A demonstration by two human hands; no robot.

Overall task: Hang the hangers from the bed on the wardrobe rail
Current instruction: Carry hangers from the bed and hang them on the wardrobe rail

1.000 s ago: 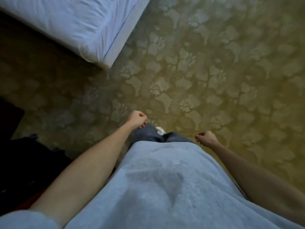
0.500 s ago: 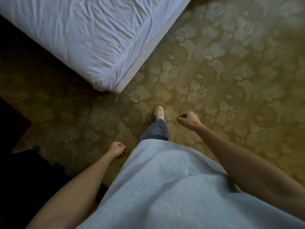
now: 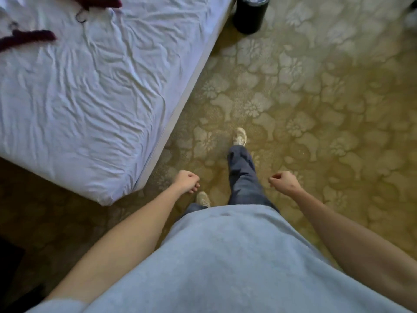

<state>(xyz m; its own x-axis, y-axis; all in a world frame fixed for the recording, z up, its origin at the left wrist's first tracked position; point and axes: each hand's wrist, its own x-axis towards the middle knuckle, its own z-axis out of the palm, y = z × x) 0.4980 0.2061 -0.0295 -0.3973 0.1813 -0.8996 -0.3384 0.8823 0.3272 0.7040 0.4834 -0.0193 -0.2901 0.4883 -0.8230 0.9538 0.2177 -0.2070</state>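
Two dark red hangers lie on the bed (image 3: 94, 105), far up its wrinkled white sheet: one hanger (image 3: 27, 39) near the left edge of the view, the other hanger (image 3: 99, 2) cut off by the top edge, with a thin wire hook trailing below it. The bed fills the upper left; patterned carpet (image 3: 316, 109) covers the rest of the floor, and a black bin (image 3: 249, 15) stands just beside the bed's far corner. No wardrobe or rail is in view.

The person stands by the near corner of the bed, one foot ahead of the other — the stance reads as walking along its side. The left hand (image 3: 187, 181) hangs with fingers loosely curled and holds nothing; the right hand (image 3: 283, 181) is the same, loosely curled and bare.

Judging from this, the step in hand is the approach — neither hanger is yet within reach. The next move calls for closing on the upper part of the bed, leaning over the sheet and gripping a hanger at its hook or bar, then turning to find the rail. The loose wire hook may snag the sheet when lifted.
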